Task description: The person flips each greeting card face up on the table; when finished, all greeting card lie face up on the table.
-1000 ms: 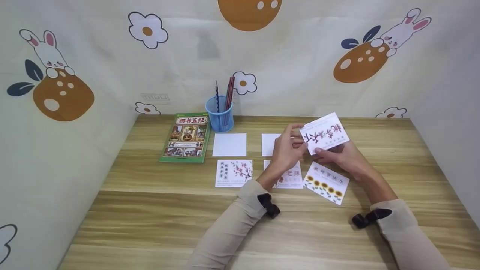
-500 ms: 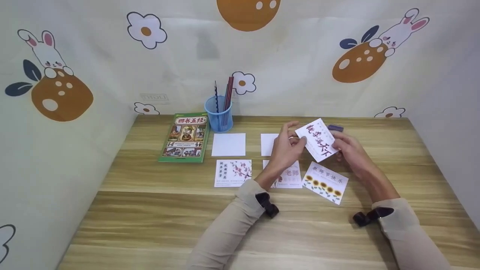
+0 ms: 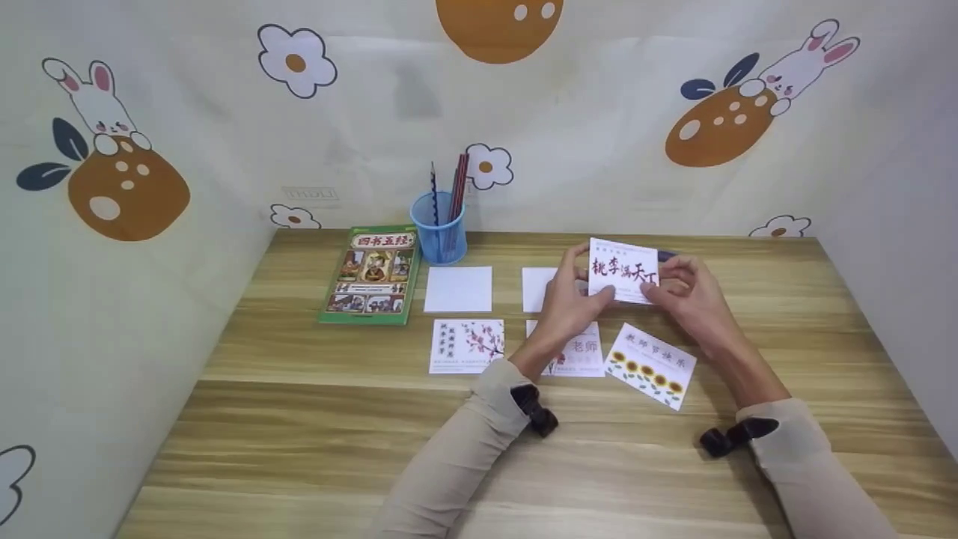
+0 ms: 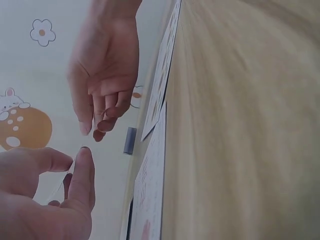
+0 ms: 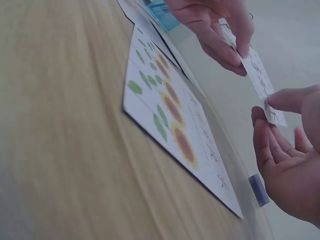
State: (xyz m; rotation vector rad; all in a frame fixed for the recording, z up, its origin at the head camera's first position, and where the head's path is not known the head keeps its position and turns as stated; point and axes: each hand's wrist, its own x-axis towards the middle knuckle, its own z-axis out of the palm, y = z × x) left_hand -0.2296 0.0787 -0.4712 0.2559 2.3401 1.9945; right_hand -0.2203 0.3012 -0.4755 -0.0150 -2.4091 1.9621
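The fingers and thumb of the left hand [image 3: 572,296] pinch the left side of a white card with red lettering [image 3: 625,258], while those of the right hand [image 3: 692,296] pinch its lower right corner. The card is held up above the far right part of the worktop [image 3: 314,449], its lettering upright. Just beyond the right hand lies a small dark block [image 5: 258,190]. Nearer than the hands, a sunflower card [image 3: 650,367] lies askew; just left of it is a card with pink characters [image 3: 587,359], partly covered by the left forearm, then a blossom card [image 3: 465,346]. Behind these lie a blank white card [image 3: 458,289] and another white piece [image 3: 534,288], partly hidden by the left hand. Farther left stand a blue mesh cup [image 3: 439,243] of pencils and, beside it, a green-bordered book [image 3: 368,277] lying flat.
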